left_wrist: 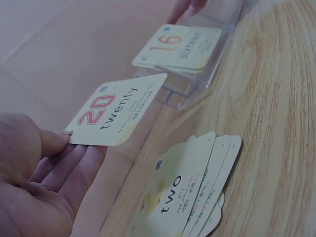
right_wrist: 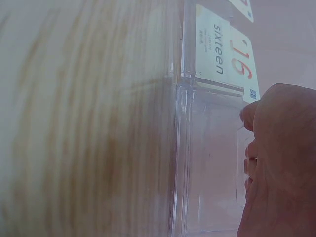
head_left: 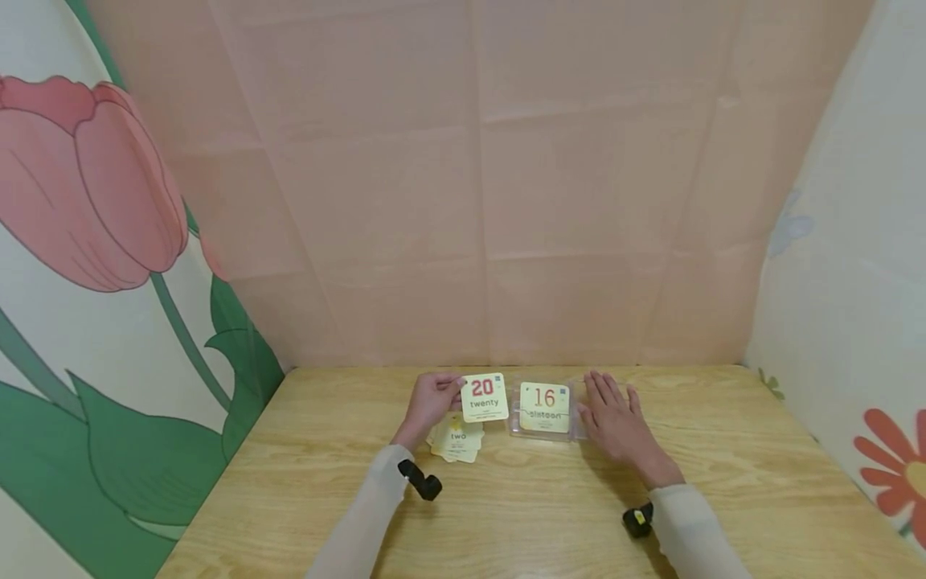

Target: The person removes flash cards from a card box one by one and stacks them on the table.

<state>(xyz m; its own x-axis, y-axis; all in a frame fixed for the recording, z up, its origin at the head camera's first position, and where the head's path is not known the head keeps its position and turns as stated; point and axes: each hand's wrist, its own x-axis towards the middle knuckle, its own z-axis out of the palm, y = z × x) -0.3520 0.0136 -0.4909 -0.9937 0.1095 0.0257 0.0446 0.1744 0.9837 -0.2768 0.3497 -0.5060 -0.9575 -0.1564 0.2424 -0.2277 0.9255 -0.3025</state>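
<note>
Between thumb and fingers, my left hand (head_left: 430,406) pinches a square card printed "20 twenty" (head_left: 485,398), held above the table. Below it lies a loosely fanned pile of cards (left_wrist: 173,197) with "two" on top. To the right, a clear plastic card holder (right_wrist: 212,158) stands on the table, and a card printed "16 sixteen" (head_left: 545,406) sits in it with at least one more card behind. My right hand (head_left: 615,422) touches the holder's right part with its fingers extended. In the right wrist view its fingertips are partly hidden behind the hand.
The wooden table (head_left: 542,515) ends at a pink sheet (head_left: 477,201) hanging behind it. A wall cover with a large tulip (head_left: 87,185) stands on the left, and one with a red flower (head_left: 897,458) on the right. Each wrist wears a small black camera.
</note>
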